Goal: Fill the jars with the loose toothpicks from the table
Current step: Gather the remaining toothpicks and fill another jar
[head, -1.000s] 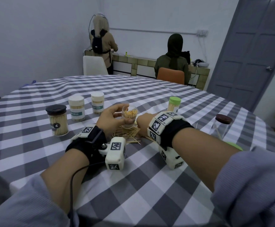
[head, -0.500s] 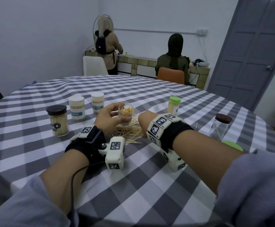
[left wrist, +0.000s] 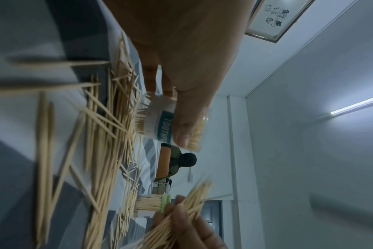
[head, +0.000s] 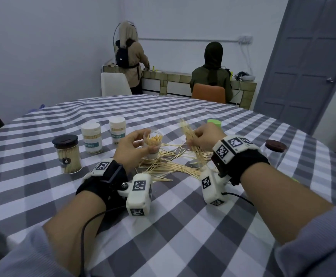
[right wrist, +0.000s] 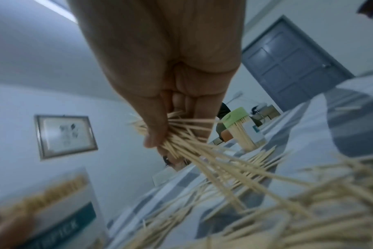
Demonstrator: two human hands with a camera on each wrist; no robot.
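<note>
My left hand (head: 135,144) grips an open clear jar (head: 152,145) partly filled with toothpicks, tilted toward me above the table; its label shows in the left wrist view (left wrist: 166,124). My right hand (head: 203,136) pinches a bundle of toothpicks (head: 191,140) lifted off the cloth, just right of the jar; the bundle fans out in the right wrist view (right wrist: 187,148). A pile of loose toothpicks (head: 167,162) lies scattered on the checked tablecloth under both hands.
On the left stand a black-lidded jar (head: 67,154) and two white-lidded jars (head: 92,139) (head: 117,129), all full. A green-lidded jar (head: 214,123) stands behind my right hand, and a brown-lidded clear jar (head: 274,150) at the right. Two people work at a far bench.
My right hand has risen from the pile with a bundle of toothpicks in its fingers. The left hand keeps holding the jar, which has shifted slightly.
</note>
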